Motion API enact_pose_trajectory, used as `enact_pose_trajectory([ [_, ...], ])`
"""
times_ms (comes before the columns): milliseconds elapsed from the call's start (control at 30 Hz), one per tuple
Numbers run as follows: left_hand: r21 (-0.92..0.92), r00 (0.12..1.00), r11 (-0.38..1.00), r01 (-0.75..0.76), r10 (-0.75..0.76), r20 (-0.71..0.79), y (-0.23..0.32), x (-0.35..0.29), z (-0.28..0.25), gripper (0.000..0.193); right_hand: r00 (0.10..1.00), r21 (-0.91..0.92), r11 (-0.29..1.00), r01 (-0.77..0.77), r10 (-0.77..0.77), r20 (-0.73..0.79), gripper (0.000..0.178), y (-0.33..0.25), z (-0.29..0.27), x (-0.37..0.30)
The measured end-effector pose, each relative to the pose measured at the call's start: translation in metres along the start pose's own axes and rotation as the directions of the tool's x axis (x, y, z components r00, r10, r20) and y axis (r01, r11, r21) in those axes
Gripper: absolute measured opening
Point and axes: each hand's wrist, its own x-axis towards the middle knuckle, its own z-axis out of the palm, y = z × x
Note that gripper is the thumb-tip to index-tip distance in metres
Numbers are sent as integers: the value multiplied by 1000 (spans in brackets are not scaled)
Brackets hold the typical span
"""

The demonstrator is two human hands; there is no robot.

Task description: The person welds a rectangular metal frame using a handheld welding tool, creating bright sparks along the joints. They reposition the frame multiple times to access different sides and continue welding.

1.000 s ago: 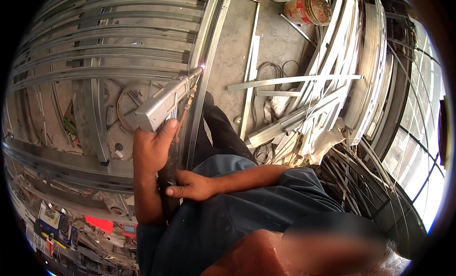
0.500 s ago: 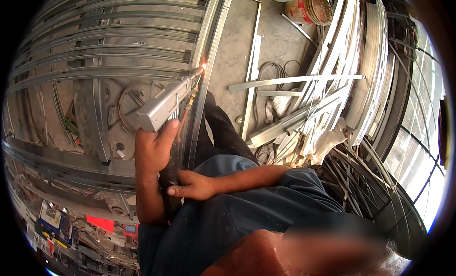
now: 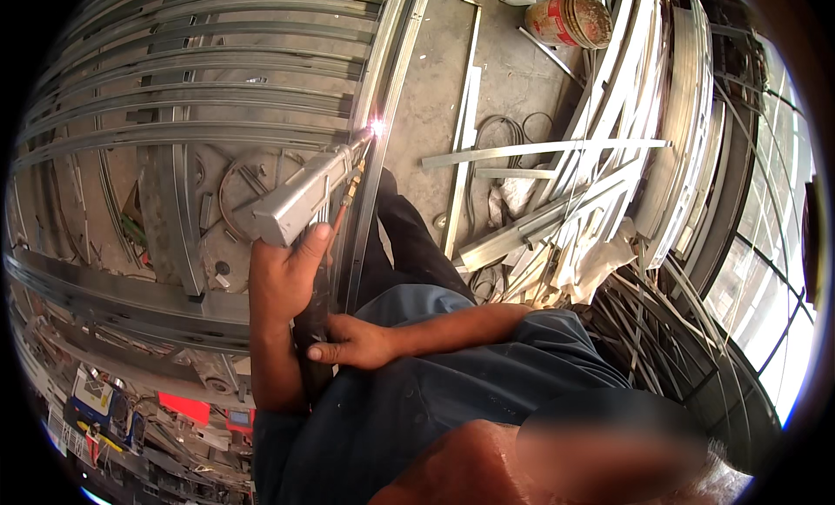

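My left hand (image 3: pixel 291 274) is closed around a silver, boxy welding gun (image 3: pixel 300 196), its thumb pressed along the near end. The gun's narrow nozzle points away from me. A bright pinkish-white spark (image 3: pixel 377 127) glows at its tip, on a metal rail (image 3: pixel 357 218) of a large slatted frame (image 3: pixel 226 96). A brass fitting and a reddish tube run beside the nozzle. Lower down, my right hand (image 3: pixel 361 341) wraps round the thick black cable sleeve (image 3: pixel 311 331) that trails from the gun toward my body. Its far-side fingers are hidden.
Loose metal strips and channels (image 3: pixel 600 166) are heaped on the right, with a dirty red-and-cream bucket (image 3: pixel 567 20) behind. A loose dark cable (image 3: pixel 496 131) coils on the concrete floor. Tools and a blue-and-white machine (image 3: pixel 100 401) crowd the lower left.
The spark has turned from a small orange glow to a larger pinkish-white flare. The gun's tip has shifted very slightly right and nearer. Both hands keep their grip.
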Motion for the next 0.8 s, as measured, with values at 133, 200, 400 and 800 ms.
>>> enact_pose_trajectory([
  [133,8,1000,1000,22,-22,-4,0,0,0,33,998,-21,998,-54,55,41,64,-14,-3,-1],
  [200,5,999,999,32,-32,-7,-1,-1,0,32,1000,-23,1000,-18,19,20,65,-7,-1,0],
  [400,6,1000,1000,22,-22,-14,2,-2,0,31,999,-32,999,-43,43,11,65,1,0,0],
  [800,50,1000,999,-18,18,0,3,-4,-1,30,1000,-34,999,-15,15,-7,61,-9,5,-2],
])
